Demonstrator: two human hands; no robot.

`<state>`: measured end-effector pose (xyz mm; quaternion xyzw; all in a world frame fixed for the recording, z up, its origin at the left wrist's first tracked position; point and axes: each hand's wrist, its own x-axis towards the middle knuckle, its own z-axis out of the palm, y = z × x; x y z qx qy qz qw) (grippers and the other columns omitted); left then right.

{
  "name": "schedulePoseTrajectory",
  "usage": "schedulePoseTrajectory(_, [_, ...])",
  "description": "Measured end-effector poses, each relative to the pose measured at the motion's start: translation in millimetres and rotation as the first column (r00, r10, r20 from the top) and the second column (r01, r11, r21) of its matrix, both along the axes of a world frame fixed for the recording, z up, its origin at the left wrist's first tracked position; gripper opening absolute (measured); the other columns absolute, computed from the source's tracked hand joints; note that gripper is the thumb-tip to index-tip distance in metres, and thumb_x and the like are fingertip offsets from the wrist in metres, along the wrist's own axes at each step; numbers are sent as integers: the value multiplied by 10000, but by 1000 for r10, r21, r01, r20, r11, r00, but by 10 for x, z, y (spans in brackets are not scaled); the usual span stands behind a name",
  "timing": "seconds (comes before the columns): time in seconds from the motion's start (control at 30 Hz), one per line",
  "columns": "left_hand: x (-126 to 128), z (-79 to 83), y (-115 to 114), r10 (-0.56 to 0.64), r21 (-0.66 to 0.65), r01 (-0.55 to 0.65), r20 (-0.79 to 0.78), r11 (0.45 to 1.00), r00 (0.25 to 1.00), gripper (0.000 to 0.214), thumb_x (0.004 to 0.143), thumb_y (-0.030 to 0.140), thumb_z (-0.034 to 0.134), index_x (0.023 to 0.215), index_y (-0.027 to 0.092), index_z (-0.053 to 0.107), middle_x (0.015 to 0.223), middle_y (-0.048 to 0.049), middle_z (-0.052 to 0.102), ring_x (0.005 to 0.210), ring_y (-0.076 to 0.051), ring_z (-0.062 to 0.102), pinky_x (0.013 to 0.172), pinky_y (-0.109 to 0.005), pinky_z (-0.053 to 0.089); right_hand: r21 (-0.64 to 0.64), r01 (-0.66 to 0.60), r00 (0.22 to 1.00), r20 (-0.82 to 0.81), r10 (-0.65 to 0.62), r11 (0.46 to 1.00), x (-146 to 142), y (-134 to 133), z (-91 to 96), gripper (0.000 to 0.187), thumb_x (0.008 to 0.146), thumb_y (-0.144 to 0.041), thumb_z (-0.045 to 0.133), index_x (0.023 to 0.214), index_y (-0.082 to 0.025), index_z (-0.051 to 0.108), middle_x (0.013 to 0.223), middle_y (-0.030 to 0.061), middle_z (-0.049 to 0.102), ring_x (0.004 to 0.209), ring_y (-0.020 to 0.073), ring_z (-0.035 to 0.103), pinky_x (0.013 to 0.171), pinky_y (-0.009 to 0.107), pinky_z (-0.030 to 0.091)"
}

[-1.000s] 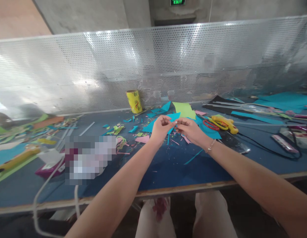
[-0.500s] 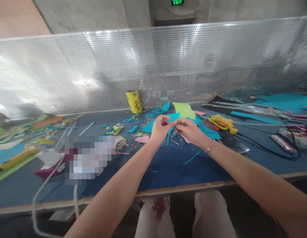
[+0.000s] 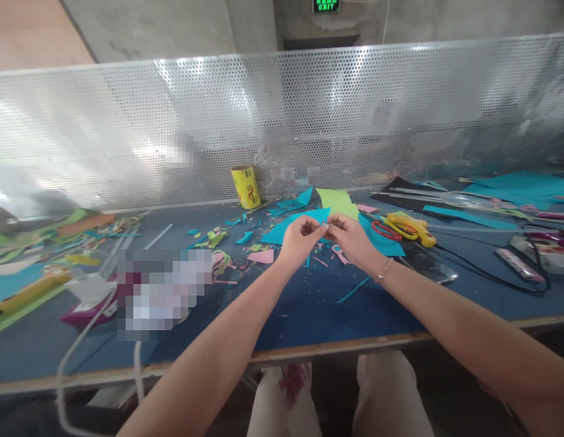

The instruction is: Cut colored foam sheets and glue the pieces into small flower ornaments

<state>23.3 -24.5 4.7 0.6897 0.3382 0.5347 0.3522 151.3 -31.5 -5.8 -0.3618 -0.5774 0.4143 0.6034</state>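
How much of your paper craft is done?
Lots of cutting looks done: scraps litter the table, and the scissors lie set down. Right now the left hand and right hand pinch a small piece between them, too tiny to identify. Probably plenty is left: the teal sheet and lime sheet lie loose, and no finished item shows.

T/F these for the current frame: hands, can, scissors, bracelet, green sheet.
1. The left hand and right hand pinch a small piece together above the table. True; what the piece is cannot be told.
2. The yellow can lies on its side at the table's front edge. False: it stands upright by the mesh screen.
3. Scissors lie right of the hands. True.
4. The bracelet is on the left wrist. False: on the right wrist.
5. A lime-green sheet lies beyond the hands. True.
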Motion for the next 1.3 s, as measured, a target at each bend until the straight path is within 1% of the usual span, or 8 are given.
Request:
schedulePoseTrajectory(0.1, [8,-7,-16,19,27,-19,-29,999,999,195,654,315,599,685,141,518,607,9,531,561,-81,492,537,-212,397,38,63,997,50,-65,997,-1,-15,8,108,655,-244,552,728,-181,502,691,-6,563,641,108,559,652,283,487])
schedulePoseTrajectory(0.23, [16,0,-54,100,106,-94,-55,990,993,157,664,287,591,698,146,531,670,-11,563,624,-95,535,567,-215,426,99,156,977,130,-168,983,1,-44,26,83,657,-235,537,705,-177,503,649,-7,551,605,117,556,612,281,477])
schedulePoseTrajectory(0.37, [24,7,-89,185,165,-169,-88,972,979,122,680,271,573,708,154,553,729,-29,599,652,-106,562,568,-217,445,172,260,916,266,-299,950,6,-71,43,61,654,-230,517,671,-172,509,611,-5,554,584,128,550,582,278,451])
schedulePoseTrajectory(0.47, [34,4,-102,214,160,-195,-114,968,970,108,688,267,566,699,160,571,686,-21,613,606,-104,567,566,-223,454,195,317,866,338,-367,928,10,-83,51,61,648,-218,502,675,-168,524,607,4,573,580,136,549,565,275,437])
schedulePoseTrajectory(0.57, [41,1,-106,242,155,-221,-133,963,961,98,691,259,562,699,166,591,663,-16,625,591,-110,576,579,-235,463,218,332,839,377,-392,918,10,-88,54,57,644,-204,497,667,-168,535,620,15,593,596,144,558,571,277,438])
schedulePoseTrajectory(0.77, [31,12,-112,299,199,-258,-212,945,930,120,699,274,557,707,179,631,685,-21,643,629,-123,583,623,-247,462,237,338,832,378,-407,911,-1,-94,52,93,654,-214,500,710,-171,562,699,31,630,661,158,587,618,290,455])
schedulePoseTrajectory(1.03, [29,-16,-64,300,190,-261,-219,946,929,139,701,287,553,698,188,651,662,-17,642,606,-130,563,607,-255,432,306,332,772,456,-444,892,-10,-96,69,60,658,-230,530,650,-175,552,634,18,620,604,144,570,566,261,428])
schedulePoseTrajectory(1.3, [35,-6,-63,303,206,-257,-238,944,923,147,713,271,535,688,189,654,646,-11,639,579,-123,545,564,-237,399,327,330,744,487,-457,886,-12,-116,92,50,665,-213,520,679,-181,555,664,26,626,630,155,580,581,268,432])
